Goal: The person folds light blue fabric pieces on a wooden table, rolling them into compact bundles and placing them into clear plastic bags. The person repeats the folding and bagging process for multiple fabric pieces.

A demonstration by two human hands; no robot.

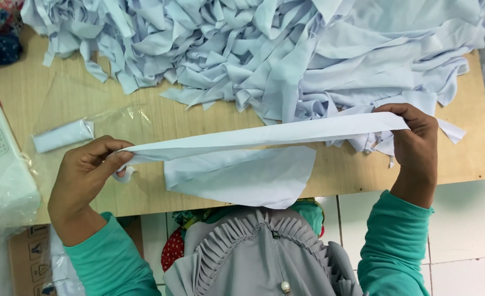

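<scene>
Grey pleated garment [253,246] sits nearest at 6 o'clock. We see a white plastic packet [4,175] w/ red-outlined label at 9, a rolled cloth in a clear bag [64,135] beside it. Left hand [83,175] & right hand [415,142] each pinch shut on the pale blue cloth strip [264,134], taut over the wooden table [472,148]; fabric pile [264,49] at 12.

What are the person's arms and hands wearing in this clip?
Both hands, the left hand and the right hand, are bare: no gloves, rings or watch visible. Each forearm is covered by a teal-green long sleeve ending at the wrist, plain, with no markings.
</scene>
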